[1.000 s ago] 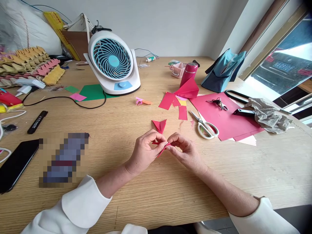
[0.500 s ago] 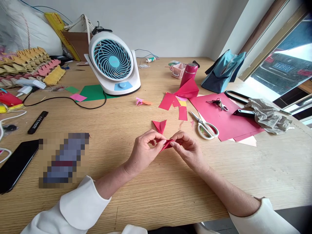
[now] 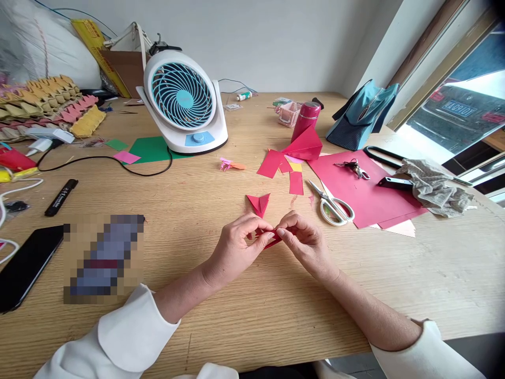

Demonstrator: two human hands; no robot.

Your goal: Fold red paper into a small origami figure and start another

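Between my two hands is a small piece of folded red paper (image 3: 272, 243), pinched from both sides and partly hidden by the fingers. My left hand (image 3: 241, 243) grips it with thumb and forefinger, and my right hand (image 3: 303, 241) pinches its other end. The fingertips of both hands nearly meet. Just beyond them on the table lies a second folded red paper piece (image 3: 259, 204) with two pointed wings. Scissors with white handles (image 3: 334, 206) rest to the right of it.
Red paper sheets (image 3: 351, 184) lie at the right under keys (image 3: 355, 168) and a utility knife (image 3: 394, 182). Red cut pieces (image 3: 270, 163) lie near a red bottle (image 3: 306, 118). A white fan (image 3: 183, 97) stands at the back. A marker (image 3: 61, 198) and black phone (image 3: 29, 266) are left.
My fingertips have shifted slightly on the folded red paper, which now sits a little lower and is tilted differently. Everything else on the table stays where it was.
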